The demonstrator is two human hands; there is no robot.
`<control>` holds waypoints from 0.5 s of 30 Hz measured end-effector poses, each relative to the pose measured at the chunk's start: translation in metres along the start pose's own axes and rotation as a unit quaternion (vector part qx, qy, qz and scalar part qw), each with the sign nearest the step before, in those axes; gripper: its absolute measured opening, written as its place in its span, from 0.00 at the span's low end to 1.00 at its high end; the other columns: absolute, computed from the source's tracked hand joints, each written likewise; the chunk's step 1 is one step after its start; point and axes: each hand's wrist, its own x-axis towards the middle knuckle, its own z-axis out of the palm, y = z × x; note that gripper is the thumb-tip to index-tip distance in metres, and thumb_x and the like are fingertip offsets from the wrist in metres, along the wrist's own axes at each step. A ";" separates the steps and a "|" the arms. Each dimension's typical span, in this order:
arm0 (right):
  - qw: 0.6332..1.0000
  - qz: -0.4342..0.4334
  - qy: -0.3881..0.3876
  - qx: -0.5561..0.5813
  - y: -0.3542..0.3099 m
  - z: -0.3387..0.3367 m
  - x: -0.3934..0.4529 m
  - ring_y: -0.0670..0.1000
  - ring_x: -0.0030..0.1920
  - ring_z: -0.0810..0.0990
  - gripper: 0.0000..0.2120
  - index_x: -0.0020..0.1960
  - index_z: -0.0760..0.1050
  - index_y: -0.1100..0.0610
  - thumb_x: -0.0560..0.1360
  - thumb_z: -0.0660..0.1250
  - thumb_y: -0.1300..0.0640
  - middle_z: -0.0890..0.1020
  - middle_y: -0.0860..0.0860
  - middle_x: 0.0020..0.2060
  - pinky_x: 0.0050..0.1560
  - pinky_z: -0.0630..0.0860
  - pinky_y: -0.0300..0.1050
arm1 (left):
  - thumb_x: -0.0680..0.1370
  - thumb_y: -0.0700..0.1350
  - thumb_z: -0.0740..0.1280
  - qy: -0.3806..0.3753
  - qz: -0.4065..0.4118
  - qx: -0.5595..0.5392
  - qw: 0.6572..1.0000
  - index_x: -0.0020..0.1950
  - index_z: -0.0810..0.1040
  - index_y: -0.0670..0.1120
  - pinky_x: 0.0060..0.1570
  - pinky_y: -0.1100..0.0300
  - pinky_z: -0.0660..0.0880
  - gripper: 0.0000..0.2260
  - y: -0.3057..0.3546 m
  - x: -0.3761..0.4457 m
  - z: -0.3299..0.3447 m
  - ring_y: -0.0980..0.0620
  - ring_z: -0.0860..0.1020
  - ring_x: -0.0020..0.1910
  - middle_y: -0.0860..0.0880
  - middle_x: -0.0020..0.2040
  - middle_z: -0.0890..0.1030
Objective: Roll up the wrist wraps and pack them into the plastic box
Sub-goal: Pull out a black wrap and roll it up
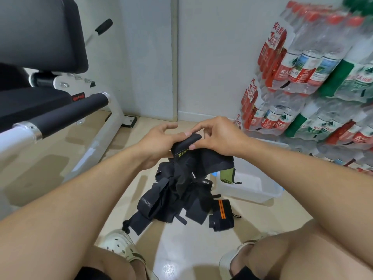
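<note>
My left hand (159, 141) and my right hand (217, 134) both hold a black wrist wrap (184, 147) with yellow-green lettering, above the floor. My right thumb and fingers pinch its rolled top end, and its loose tail hangs down to the right. Below it lies a tangled heap of black wraps (173, 197) on the floor. A rolled black wrap with an orange stripe (222, 215) lies to the heap's right. The clear plastic box (252, 190) stands on the floor further right, with a green wrap (227, 174) at its near left corner.
A weight bench with black padded rollers (70, 114) and a white frame fills the left side. Shrink-wrapped packs of water bottles (314, 81) are stacked along the right wall. My knees and white clogs (121, 247) are at the bottom edge.
</note>
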 end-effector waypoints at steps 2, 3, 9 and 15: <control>1.000 0.011 0.008 -0.001 0.003 0.000 0.001 0.41 0.26 0.72 0.16 0.53 0.82 0.43 0.68 0.81 0.44 0.77 0.45 0.26 0.31 0.68 0.37 | 0.73 0.39 0.78 0.014 0.035 -0.030 0.999 0.73 0.70 0.47 0.44 0.56 0.83 0.31 0.002 0.000 -0.002 0.48 0.86 0.46 0.43 0.51 0.87; 1.000 0.017 0.011 0.004 0.004 0.000 0.002 0.42 0.26 0.72 0.16 0.53 0.82 0.43 0.68 0.81 0.44 0.77 0.45 0.26 0.32 0.68 0.38 | 0.71 0.37 0.78 0.019 0.053 -0.029 0.998 0.73 0.71 0.47 0.44 0.56 0.82 0.32 0.004 -0.002 -0.002 0.47 0.86 0.46 0.42 0.52 0.86; 1.000 0.014 -0.002 0.015 0.003 -0.003 -0.001 0.41 0.27 0.71 0.09 0.47 0.86 0.46 0.70 0.79 0.44 0.78 0.46 0.29 0.28 0.65 0.31 | 0.68 0.34 0.80 0.033 0.084 0.013 0.996 0.70 0.73 0.51 0.34 0.70 0.75 0.34 0.006 -0.003 -0.005 0.53 0.85 0.41 0.44 0.50 0.87; 0.999 0.008 0.006 0.053 0.001 -0.002 -0.002 0.43 0.29 0.69 0.08 0.47 0.87 0.49 0.72 0.78 0.46 0.78 0.50 0.30 0.30 0.64 0.33 | 0.70 0.38 0.80 0.012 0.062 0.010 0.998 0.68 0.76 0.47 0.47 0.57 0.79 0.28 0.004 -0.002 -0.009 0.47 0.86 0.48 0.44 0.52 0.87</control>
